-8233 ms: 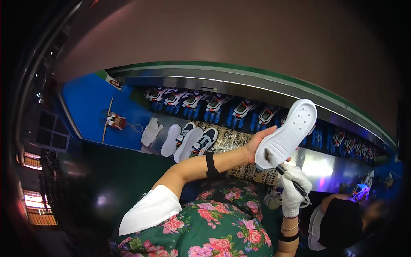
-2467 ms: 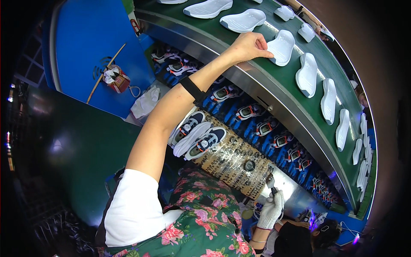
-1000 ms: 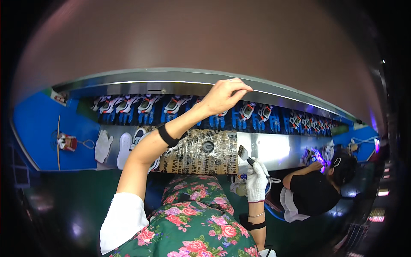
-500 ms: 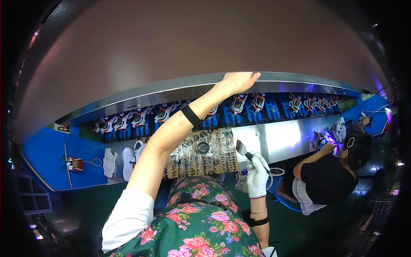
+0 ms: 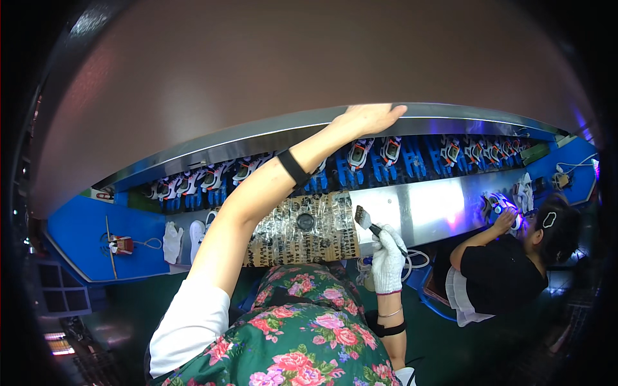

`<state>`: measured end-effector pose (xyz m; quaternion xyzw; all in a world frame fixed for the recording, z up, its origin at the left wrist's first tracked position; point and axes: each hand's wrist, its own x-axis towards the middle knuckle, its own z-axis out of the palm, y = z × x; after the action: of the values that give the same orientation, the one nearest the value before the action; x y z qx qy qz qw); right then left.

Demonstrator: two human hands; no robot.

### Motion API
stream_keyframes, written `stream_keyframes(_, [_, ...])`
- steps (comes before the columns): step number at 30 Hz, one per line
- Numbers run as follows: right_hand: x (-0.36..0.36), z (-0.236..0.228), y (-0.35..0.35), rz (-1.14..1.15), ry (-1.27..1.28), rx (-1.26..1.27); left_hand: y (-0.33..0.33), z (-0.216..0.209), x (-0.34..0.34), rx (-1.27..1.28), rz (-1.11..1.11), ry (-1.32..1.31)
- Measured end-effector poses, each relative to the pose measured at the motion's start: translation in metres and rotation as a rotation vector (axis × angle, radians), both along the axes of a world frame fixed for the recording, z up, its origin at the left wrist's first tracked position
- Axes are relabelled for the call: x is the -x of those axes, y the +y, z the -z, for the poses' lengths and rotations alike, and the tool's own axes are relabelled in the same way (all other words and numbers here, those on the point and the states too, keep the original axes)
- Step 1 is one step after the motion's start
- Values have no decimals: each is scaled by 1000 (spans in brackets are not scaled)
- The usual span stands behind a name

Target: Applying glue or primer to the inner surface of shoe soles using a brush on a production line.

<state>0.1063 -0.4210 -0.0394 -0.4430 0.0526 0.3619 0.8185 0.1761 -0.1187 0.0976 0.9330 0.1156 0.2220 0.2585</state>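
My bare left hand (image 5: 373,119) reaches up to the metal edge (image 5: 444,113) of the large brown panel. Its thumb points to the right, while the fingers are hidden at that edge. In a white knit glove, my right hand (image 5: 388,264) is closed around the dark handle of a flat brush (image 5: 365,219). The brush points up and left, its bristles over the bench near the end of a taped cardboard sheet (image 5: 335,241). Behind my left arm, sneakers (image 5: 358,154) stand in a row on blue holders under the panel.
A co-worker (image 5: 502,276) sits at the right, hands at a shoe lit purple. White shoes (image 5: 196,238) and a white glove (image 5: 172,243) lie left of my arm. Shiny metal bench (image 5: 412,222) extends right of the cardboard. A blue side surface (image 5: 80,238) holds a red-and-white item (image 5: 121,245).
My left hand has shifted slightly right along the panel edge. The brush stays in my right hand, almost unmoved. The co-worker and the shoe sit slightly farther right in the picture.
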Motion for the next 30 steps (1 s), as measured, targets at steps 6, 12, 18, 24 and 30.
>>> stream_keyframes(6, [-14, 10, -22, 104, 52, -26, -20, -36, -77, 40, 116, 225])
stream_keyframes(12, [-17, 7, -49, 164, 43, 9, -2, -20, -137, -91, -17, 343])
stream_keyframes(18, [-8, 12, -80, 257, 72, 3, 26, 8, -169, -108, -199, 377])
stream_keyframes(24, [-6, 5, -81, 205, 76, -35, 60, -10, -148, 412, -224, -156])
stream_keyframes(30, [-24, -24, -69, 278, -28, -83, -6, -50, -70, 1639, 257, -665])
